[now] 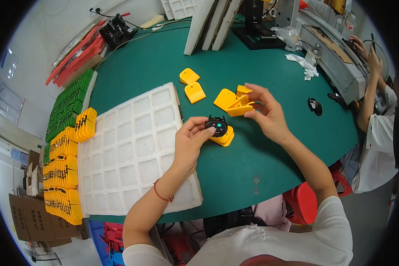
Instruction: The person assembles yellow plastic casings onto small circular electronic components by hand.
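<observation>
My left hand [187, 144] grips a round black watch body [220, 130] without a strap, thumb across its face. Just under the watch body, a yellow clip [226, 139] shows partly; I cannot tell whether it touches the watch. To the right, my right hand [270, 116] pinches a yellow plastic clip [241, 108] at its edge. A flat yellow jaw [225, 98] shows beside that clip, perhaps part of it. Two more yellow clips [189, 76] lie on the green tabletop [150, 57] beyond my left hand.
A white foam tray [128, 95] with square pockets lies at the left. Along its outer side run rows of yellow clips [60, 173] and green clips [68, 104]. A black watch-like part [314, 106] sits at the right, near a machine [341, 66] and another person's arm [373, 88].
</observation>
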Demonstrator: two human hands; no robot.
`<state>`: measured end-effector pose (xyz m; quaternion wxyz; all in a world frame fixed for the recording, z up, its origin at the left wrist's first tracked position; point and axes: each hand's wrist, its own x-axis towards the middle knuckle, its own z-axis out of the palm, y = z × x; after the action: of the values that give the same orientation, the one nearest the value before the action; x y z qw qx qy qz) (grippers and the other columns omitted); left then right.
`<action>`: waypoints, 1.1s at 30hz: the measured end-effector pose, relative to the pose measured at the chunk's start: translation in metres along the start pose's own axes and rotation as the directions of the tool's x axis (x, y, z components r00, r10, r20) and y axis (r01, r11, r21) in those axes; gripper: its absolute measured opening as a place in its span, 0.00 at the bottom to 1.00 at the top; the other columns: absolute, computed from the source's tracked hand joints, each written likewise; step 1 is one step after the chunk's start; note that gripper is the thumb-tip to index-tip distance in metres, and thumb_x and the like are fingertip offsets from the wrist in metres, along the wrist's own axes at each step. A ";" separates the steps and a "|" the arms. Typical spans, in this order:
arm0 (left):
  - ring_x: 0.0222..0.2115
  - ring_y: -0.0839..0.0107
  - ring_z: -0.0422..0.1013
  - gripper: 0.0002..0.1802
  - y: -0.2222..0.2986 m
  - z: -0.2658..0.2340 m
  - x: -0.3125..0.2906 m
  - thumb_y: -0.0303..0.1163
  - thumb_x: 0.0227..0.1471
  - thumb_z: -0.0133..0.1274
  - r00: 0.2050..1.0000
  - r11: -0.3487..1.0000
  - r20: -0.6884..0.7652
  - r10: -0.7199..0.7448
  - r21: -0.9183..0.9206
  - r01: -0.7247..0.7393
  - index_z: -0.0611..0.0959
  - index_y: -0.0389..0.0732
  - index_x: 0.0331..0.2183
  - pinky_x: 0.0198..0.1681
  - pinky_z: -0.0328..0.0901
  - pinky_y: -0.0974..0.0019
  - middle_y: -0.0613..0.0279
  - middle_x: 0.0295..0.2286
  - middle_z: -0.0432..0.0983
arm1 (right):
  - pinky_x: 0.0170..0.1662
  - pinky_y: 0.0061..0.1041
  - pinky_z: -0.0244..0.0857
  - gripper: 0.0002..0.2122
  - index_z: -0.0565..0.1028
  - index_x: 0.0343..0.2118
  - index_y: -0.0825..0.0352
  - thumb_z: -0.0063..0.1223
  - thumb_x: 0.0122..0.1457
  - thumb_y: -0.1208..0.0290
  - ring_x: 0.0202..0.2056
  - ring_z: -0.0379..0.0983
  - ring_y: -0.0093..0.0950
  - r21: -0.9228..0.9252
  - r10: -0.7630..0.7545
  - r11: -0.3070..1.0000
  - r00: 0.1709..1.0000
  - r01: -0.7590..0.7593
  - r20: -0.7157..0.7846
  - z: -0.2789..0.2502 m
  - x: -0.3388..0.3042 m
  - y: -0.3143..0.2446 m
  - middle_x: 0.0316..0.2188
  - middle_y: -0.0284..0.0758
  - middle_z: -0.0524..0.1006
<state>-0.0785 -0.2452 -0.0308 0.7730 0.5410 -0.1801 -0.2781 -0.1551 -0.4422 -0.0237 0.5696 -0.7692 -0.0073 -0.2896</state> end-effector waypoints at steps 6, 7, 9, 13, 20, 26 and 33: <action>0.32 0.78 0.68 0.12 0.001 0.002 0.001 0.19 0.43 0.53 0.995 1.000 -0.099 0.016 0.014 -0.014 0.73 0.34 0.34 0.38 0.64 0.76 0.61 0.29 0.72 | 0.38 0.17 0.65 0.08 0.68 0.31 0.70 0.51 0.47 0.84 0.33 0.69 0.19 0.335 0.222 0.916 0.974 -0.221 0.035 -0.006 -0.002 0.012 0.30 0.33 0.72; 0.31 0.78 0.68 0.12 0.001 0.002 0.002 0.19 0.43 0.53 0.993 1.000 -0.114 0.020 0.019 -0.018 0.73 0.34 0.34 0.38 0.64 0.77 0.61 0.29 0.72 | 0.38 0.16 0.65 0.07 0.68 0.30 0.71 0.52 0.47 0.84 0.31 0.70 0.18 0.336 0.234 0.911 0.970 -0.240 0.059 -0.005 -0.003 0.013 0.29 0.32 0.73; 0.31 0.78 0.68 0.12 0.002 0.003 0.001 0.19 0.43 0.53 0.993 0.999 -0.117 0.017 0.046 -0.012 0.73 0.34 0.34 0.38 0.64 0.77 0.61 0.29 0.72 | 0.37 0.15 0.65 0.07 0.68 0.29 0.70 0.52 0.47 0.83 0.30 0.70 0.18 0.356 0.236 0.901 0.968 -0.249 0.080 0.000 -0.006 0.014 0.28 0.32 0.73; 0.31 0.78 0.68 0.11 0.004 0.007 -0.001 0.19 0.42 0.53 0.993 0.994 -0.113 0.038 0.109 -0.025 0.73 0.33 0.33 0.37 0.64 0.77 0.60 0.29 0.72 | 0.34 0.13 0.64 0.08 0.67 0.28 0.70 0.55 0.46 0.81 0.28 0.69 0.16 0.390 0.232 0.885 0.967 -0.254 0.103 0.014 -0.012 0.015 0.27 0.31 0.72; 0.31 0.79 0.68 0.10 0.004 0.002 -0.004 0.19 0.43 0.53 0.976 0.969 -0.099 0.194 0.177 -0.174 0.74 0.32 0.33 0.37 0.64 0.78 0.60 0.29 0.72 | 0.40 0.21 0.60 0.26 0.64 0.41 0.68 0.64 0.40 0.64 0.37 0.64 0.22 0.120 0.046 0.989 0.960 -0.082 0.275 0.018 -0.014 0.017 0.35 0.33 0.69; 0.33 0.80 0.66 0.12 0.006 -0.004 0.002 0.19 0.45 0.50 0.966 0.977 -0.148 0.211 0.011 -0.212 0.71 0.34 0.36 0.39 0.62 0.78 0.62 0.31 0.70 | 0.46 0.30 0.58 0.28 0.63 0.45 0.68 0.59 0.43 0.59 0.45 0.59 0.36 -0.344 -0.176 0.824 0.780 0.450 0.600 0.027 -0.021 0.010 0.44 0.39 0.63; 0.33 0.76 0.69 0.20 0.013 0.000 0.000 0.19 0.44 0.49 0.999 0.990 0.043 0.006 -0.144 0.001 0.69 0.36 0.43 0.39 0.64 0.74 0.63 0.30 0.70 | 0.40 0.29 0.62 0.17 0.69 0.35 0.69 0.57 0.45 0.66 0.37 0.65 0.35 -0.368 -0.273 0.804 0.840 0.467 0.469 0.020 -0.019 0.017 0.34 0.39 0.69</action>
<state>-0.0759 -0.2421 -0.0185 0.8062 0.4775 -0.1771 -0.3012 -0.1558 -0.4242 -0.0506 0.2839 -0.9082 -0.2045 -0.2297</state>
